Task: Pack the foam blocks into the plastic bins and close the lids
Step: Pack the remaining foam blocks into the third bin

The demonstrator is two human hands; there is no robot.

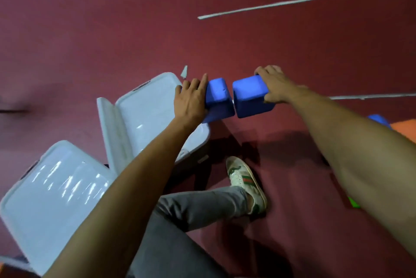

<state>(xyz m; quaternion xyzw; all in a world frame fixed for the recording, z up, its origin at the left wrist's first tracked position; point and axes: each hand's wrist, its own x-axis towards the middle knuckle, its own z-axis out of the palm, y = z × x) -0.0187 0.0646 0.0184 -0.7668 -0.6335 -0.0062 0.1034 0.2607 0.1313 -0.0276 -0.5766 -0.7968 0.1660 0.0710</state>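
The left blue foam block and the right blue foam block are side by side, nearly touching, beside a pale plastic bin.

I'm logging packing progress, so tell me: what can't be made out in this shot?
Head view:
- Contents of the white bins: hidden, left arm across them.
- Orange thing: cut off by right edge and right arm.
- Green thing: mostly behind right arm.
- Left blue block, its side: covered by left hand.

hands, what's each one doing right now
Left hand: open, straight fingers pressing the left blue block.
Right hand: gripping the right blue block.
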